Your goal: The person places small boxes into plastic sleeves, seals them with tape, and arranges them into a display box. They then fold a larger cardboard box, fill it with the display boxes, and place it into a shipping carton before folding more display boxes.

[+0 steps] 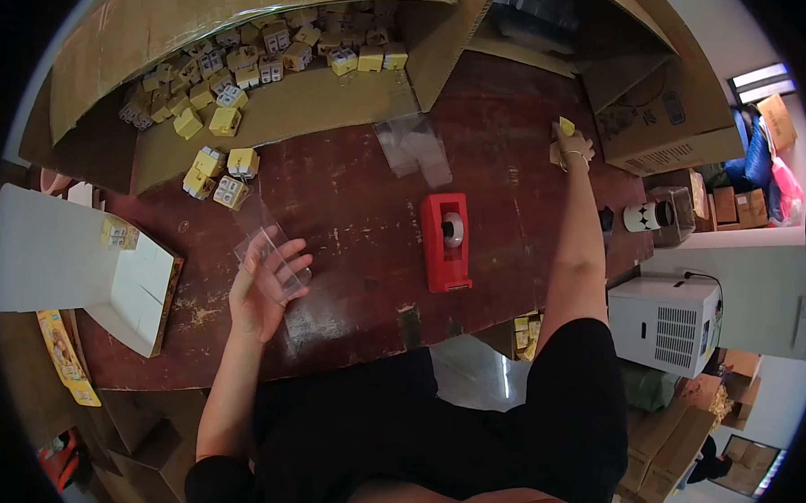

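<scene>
My left hand (262,285) is turned palm up over the table's left part, its fingers around a clear plastic box (282,264). At the far right of the table, my right hand (576,145) is closed on a small yellow piece (567,126) that looks like card or paper. Several small yellow and white boxes (230,192) sit beyond my left hand. Flat clear plastic pieces (414,152) lie at the back middle. Between my hands stands a red tape dispenser (434,241) with a roll of tape.
A large open carton (360,96) at the back holds many small yellow boxes. Another carton (658,123) stands at the back right, near a cup (640,217). An open white-lined box (135,290) lies at the left edge. Below the right edge is a white machine (663,326).
</scene>
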The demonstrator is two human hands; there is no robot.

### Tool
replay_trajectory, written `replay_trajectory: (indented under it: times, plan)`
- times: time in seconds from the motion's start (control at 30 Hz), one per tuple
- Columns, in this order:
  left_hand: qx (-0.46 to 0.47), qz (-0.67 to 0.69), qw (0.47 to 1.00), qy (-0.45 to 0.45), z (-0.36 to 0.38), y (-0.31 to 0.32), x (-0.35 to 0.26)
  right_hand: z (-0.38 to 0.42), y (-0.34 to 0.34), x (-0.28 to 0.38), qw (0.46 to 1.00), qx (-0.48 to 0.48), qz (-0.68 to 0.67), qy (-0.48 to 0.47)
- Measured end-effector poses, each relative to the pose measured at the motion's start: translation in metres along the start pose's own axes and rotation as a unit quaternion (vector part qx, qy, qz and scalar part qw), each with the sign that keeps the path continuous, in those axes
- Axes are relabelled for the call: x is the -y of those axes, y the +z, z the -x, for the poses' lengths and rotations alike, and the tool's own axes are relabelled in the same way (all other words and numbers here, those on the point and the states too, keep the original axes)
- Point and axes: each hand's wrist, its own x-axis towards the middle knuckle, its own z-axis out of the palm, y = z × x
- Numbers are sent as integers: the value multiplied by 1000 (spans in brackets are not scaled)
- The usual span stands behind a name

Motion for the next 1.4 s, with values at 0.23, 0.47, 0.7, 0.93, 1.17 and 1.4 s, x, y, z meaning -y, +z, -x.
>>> replay_trajectory:
  times: [0.23,0.47,0.7,0.93,1.17,1.4]
  plan:
    - [20,-27,999,-15,10,-7,-1,157,18,0,940,-57,-139,-307]
    - [63,-14,997,-34,16,-20,1,320,-95,41,644,246,-664,-290]
    - [57,0,998,-10,32,-39,7,414,-69,98,389,531,-729,-191]
    - [16,9,1000,14,52,-85,5,461,-12,124,704,134,-114,-688]
    - [-5,13,1000,22,57,-102,6,468,-15,109,690,224,-182,-664]
    - [17,20,1000,-2,52,-89,19,485,16,88,796,84,-372,-470]
